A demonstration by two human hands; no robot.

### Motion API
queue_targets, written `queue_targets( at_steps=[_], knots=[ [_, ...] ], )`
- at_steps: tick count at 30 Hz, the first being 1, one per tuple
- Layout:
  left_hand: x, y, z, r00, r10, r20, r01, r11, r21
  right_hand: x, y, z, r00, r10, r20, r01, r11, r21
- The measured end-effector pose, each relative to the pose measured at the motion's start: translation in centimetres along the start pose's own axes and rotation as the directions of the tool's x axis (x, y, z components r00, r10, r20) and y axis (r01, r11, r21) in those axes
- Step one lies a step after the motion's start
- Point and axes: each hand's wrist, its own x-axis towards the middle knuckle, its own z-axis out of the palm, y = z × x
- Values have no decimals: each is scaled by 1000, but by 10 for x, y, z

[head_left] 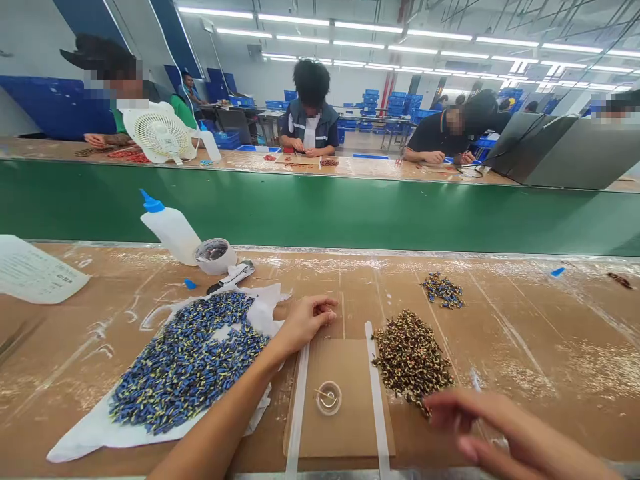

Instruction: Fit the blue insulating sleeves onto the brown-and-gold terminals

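Note:
My left hand [306,321] hovers past the far end of a taped cardboard piece [337,437], its fingers curled together; whatever they hold, if anything, is hidden. Beside that forearm, many small blue and yellow pieces [185,360] are heaped on a white sheet [85,437]. On the cardboard stands a small clear cup [329,398] with a thin stick in it. At the near edge of a pile of small dark and gold pieces [413,357] is my right hand [480,417], slightly blurred, thumb and fingers apart. A smaller blue and gold cluster [443,291] lies farther back.
Behind the blue heap are a white squeeze bottle [173,230] with a blue tip, a tape roll [215,255] and a printed paper [37,270]. A green belt [320,210] crosses beyond the table. Several people work opposite, near a white fan [159,133].

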Motion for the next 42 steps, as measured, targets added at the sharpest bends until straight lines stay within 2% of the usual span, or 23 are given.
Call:
queue_targets(
  at_steps=[2, 5, 7, 10, 15, 17, 21, 25, 28, 30, 34, 37, 40, 42],
  knots=[
    [-3, -3, 2, 1000, 14, 21, -13, 1000, -26, 37, -18, -20, 984, -73, 160, 71, 997, 16],
    [-6, -8, 7, 997, 21, 79, -8, 987, -163, 93, -42, -32, 970, -148, 192, 146, 989, 22],
    [-7, -11, 10, 994, -6, 112, 38, 957, -288, 121, -50, -26, 966, -178, 186, 179, 984, 11],
    [-7, -12, 14, 990, -59, 129, 107, 908, -405, 142, -48, -6, 953, -214, 212, 209, 977, 46],
    [-4, -7, 8, 983, -112, 145, 167, 872, -461, 142, -31, 20, 913, -264, 311, 173, 941, 290],
    [-2, -8, 3, 979, -129, 158, 194, 830, -523, 142, -26, 24, 908, -263, 325, 154, 933, 325],
    [-1, -11, -3, 958, -199, 206, 286, 696, -659, 147, -22, 30, 948, -215, 236, 126, 931, 343],
    [-3, -10, -2, 931, -213, 296, 362, 645, -673, 151, -25, 41, 970, -212, 118, 164, 930, 329],
    [-5, -7, 3, 926, -175, 334, 364, 641, -676, 150, -32, 47, 962, -270, 38, 253, 934, 253],
    [-7, -6, 5, 924, -148, 351, 360, 645, -674, 148, -37, 49, 953, -301, 41, 285, 932, 222],
    [-8, -5, 8, 908, -117, 401, 369, 677, -637, 145, -40, 51, 948, -307, 79, 283, 932, 227],
    [-9, -4, 12, 909, -65, 413, 330, 716, -615, 147, -39, 59, 951, -298, 80, 271, 932, 241],
    [-10, -2, 17, 926, -37, 375, 274, 747, -606, 150, -38, 70, 956, -292, -16, 286, 925, 250],
    [-11, -1, 20, 936, -36, 350, 251, 765, -593, 151, -38, 74, 941, -329, -83, 339, 917, 208]
  ],
)
